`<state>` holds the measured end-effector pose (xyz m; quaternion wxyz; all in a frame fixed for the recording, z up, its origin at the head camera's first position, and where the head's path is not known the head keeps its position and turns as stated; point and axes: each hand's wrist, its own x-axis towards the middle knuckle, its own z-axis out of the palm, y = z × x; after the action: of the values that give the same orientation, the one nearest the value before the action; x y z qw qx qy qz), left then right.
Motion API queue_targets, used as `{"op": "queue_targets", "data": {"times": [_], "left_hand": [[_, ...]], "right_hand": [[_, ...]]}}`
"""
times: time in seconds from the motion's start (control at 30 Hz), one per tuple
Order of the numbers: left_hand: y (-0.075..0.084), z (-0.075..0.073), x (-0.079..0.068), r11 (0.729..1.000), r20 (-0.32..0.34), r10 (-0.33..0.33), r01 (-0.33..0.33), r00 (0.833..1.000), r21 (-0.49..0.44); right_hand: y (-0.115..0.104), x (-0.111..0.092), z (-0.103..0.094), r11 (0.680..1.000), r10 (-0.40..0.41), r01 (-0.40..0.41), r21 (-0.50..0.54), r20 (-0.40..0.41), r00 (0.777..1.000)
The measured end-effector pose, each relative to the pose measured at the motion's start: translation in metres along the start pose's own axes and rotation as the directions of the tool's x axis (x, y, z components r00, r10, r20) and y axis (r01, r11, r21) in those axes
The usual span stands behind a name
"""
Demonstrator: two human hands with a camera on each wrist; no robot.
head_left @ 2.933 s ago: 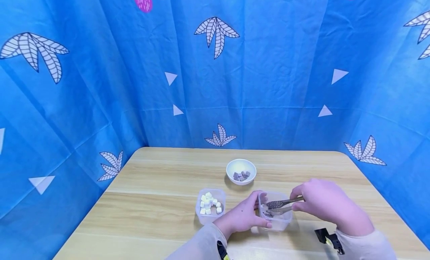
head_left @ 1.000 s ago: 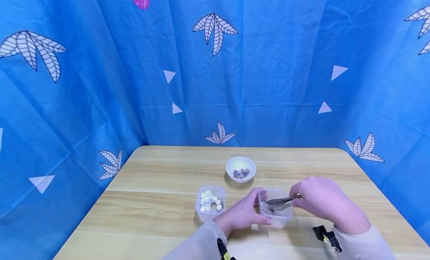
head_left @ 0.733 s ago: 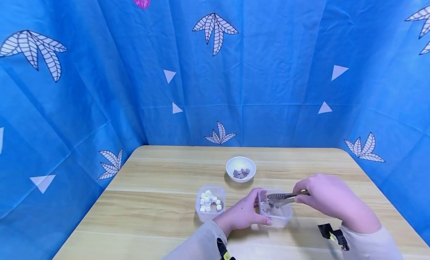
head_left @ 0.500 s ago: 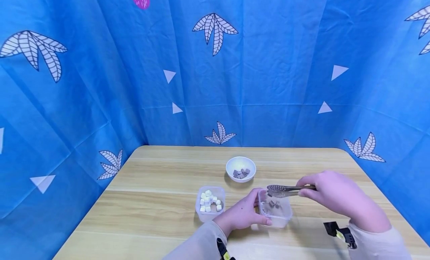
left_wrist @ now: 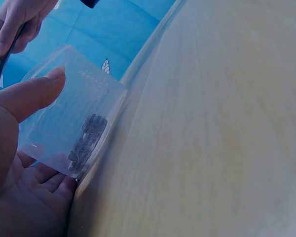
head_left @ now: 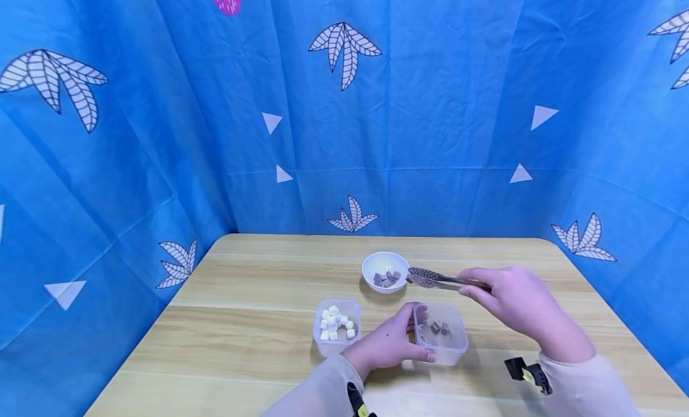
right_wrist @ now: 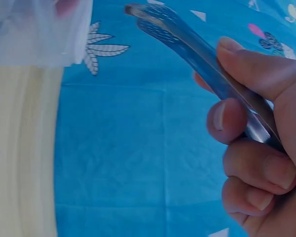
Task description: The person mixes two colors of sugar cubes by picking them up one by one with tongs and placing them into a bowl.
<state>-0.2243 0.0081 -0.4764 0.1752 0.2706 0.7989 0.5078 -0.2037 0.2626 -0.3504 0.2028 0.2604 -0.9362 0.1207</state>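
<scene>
My right hand [head_left: 511,300] holds metal tongs [head_left: 438,279] with perforated tips. Between those tips, a small brown piece [right_wrist: 133,10] shows in the right wrist view. In the head view the tips hover by the right rim of a white bowl [head_left: 383,259], where several brown cubes [head_left: 386,279] lie. My left hand [head_left: 389,346] grips a clear plastic container [head_left: 449,355], thumb on the near side and fingers at the far left. A few brown cubes [head_left: 439,328] sit on its floor; in the left wrist view they show through the wall.
Left of my left hand stands another clear plastic container [head_left: 323,349], with several white marshmallows [head_left: 332,324] in it. Everything rests on a wooden table [head_left: 242,321]. A blue patterned curtain [head_left: 441,118] hangs behind and at both sides.
The tongs came up out of the container, then moved left and away from me to the bowl's rim. My left hand stays on the container.
</scene>
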Motion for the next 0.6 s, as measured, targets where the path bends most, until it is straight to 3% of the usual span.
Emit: {"op": "queue_targets", "data": {"times": [0.3,0.6], "left_hand": [[0.004,-0.001,-0.002,1.0,0.003,-0.013,0.013,1.0,-0.003],[0.003,-0.002,-0.003,1.0,0.01,0.02,-0.019,1.0,-0.024]], "right_hand": [[0.007,0.005,0.023,0.996,0.091,-0.091,0.024,0.003,0.996],[0.017,0.005,0.054,0.984,0.175,-0.175,0.041,-0.009,0.984]]}}
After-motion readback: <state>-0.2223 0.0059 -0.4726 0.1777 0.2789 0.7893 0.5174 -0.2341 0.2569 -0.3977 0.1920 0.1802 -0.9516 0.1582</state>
